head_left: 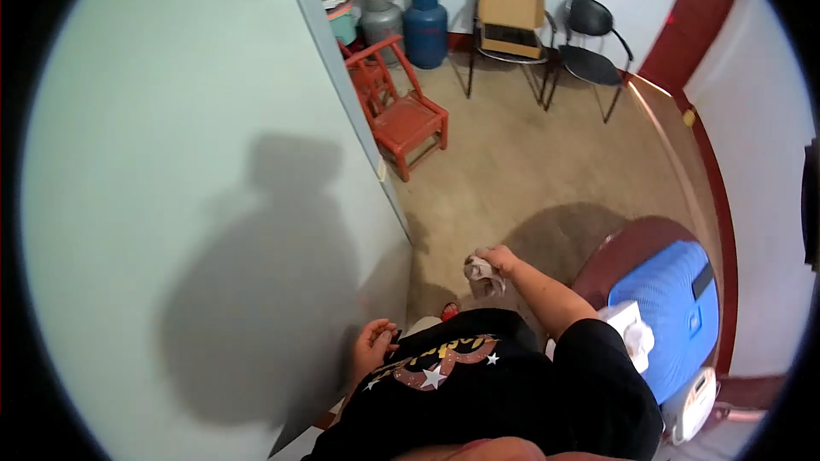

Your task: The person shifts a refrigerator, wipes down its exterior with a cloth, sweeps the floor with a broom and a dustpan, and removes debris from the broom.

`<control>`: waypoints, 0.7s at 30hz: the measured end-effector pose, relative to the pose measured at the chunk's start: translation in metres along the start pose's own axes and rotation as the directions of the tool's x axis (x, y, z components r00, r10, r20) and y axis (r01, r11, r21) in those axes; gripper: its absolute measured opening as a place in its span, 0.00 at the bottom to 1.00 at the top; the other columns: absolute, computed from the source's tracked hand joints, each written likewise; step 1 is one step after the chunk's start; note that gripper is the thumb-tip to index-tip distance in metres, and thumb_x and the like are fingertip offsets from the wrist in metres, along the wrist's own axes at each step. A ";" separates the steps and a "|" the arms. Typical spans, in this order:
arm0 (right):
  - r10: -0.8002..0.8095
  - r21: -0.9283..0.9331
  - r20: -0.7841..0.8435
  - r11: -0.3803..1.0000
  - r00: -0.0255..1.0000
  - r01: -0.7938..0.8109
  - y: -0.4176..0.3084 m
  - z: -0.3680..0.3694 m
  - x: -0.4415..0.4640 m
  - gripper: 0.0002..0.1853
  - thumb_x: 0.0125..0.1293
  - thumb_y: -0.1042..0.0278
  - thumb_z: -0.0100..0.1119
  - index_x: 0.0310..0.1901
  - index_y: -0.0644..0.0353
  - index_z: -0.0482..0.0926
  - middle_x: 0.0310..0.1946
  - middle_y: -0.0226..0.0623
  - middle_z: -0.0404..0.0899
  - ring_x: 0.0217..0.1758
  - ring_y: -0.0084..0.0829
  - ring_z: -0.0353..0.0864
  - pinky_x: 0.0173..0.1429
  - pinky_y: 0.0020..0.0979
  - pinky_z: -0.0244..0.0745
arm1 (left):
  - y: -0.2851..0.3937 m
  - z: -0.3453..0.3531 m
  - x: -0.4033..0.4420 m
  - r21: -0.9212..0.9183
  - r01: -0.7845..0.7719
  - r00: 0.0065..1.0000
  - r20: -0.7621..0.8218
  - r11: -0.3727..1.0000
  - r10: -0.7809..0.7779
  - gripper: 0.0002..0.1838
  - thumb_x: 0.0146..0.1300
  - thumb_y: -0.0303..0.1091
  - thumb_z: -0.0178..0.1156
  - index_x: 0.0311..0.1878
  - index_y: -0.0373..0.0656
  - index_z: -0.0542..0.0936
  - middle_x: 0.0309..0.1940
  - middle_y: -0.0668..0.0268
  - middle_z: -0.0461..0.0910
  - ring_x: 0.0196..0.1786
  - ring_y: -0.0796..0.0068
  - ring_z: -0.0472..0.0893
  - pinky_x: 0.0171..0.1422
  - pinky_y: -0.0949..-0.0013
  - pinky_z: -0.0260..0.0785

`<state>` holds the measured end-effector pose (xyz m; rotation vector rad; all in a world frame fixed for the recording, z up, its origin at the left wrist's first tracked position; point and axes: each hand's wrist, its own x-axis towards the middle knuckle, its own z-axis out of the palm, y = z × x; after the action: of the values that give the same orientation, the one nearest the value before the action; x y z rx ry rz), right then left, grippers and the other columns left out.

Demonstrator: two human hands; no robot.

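Observation:
My right hand (498, 259) is stretched forward over the floor with its fingers closed around a crumpled greyish-white cloth (485, 278). The cloth hangs below the fingers. Close to my body, beside the pale wall, my left hand (375, 342) has its fingers loosely bent and a little apart. No object shows in it. Below my black shirt, a bit of red footwear (450, 311) is visible.
A pale wall edge (342, 94) runs along the left. Ahead are a red wooden chair (406, 124), a blue gas cylinder (424, 27), a grey cylinder (381, 21), a black chair (589, 51) and a cardboard box (510, 8). A round table (602, 256) at right bears a blue case (662, 303).

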<state>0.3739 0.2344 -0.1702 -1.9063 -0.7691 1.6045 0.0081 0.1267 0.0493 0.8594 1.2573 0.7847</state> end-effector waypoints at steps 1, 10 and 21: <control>-0.092 -0.149 0.085 0.983 0.992 0.104 -0.010 -0.011 0.022 0.18 0.59 0.57 0.55 0.46 0.58 0.78 0.35 0.44 0.79 0.34 0.36 0.78 0.38 0.35 0.72 | 0.010 0.004 0.003 -0.011 -0.007 0.999 -0.031 1.000 0.007 0.14 0.64 0.28 0.51 0.53 0.37 0.70 0.45 0.62 0.76 0.46 0.74 0.76 0.46 0.72 0.73; -0.507 -0.525 -0.004 0.735 0.862 0.429 -0.302 -0.038 0.117 0.22 0.53 0.51 0.60 0.32 0.67 0.79 0.28 0.49 0.80 0.32 0.39 0.81 0.39 0.36 0.74 | 0.037 0.028 0.033 -0.145 -0.051 0.895 -0.445 0.988 -0.019 0.13 0.64 0.28 0.50 0.52 0.37 0.71 0.42 0.61 0.77 0.46 0.72 0.78 0.44 0.72 0.73; -0.414 0.061 0.910 0.125 -0.004 0.990 -0.492 0.056 0.063 0.46 0.50 0.52 0.65 0.64 0.68 0.53 0.63 0.56 0.58 0.66 0.48 0.57 0.67 0.39 0.56 | 0.066 0.105 0.045 0.278 -0.102 -0.133 -0.955 0.955 0.264 0.14 0.63 0.28 0.50 0.51 0.36 0.72 0.46 0.64 0.75 0.48 0.75 0.73 0.50 0.72 0.67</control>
<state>0.2840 0.6250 0.1271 -0.3261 -2.5705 1.2132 0.1165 0.1854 0.0965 0.3436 2.6421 1.8446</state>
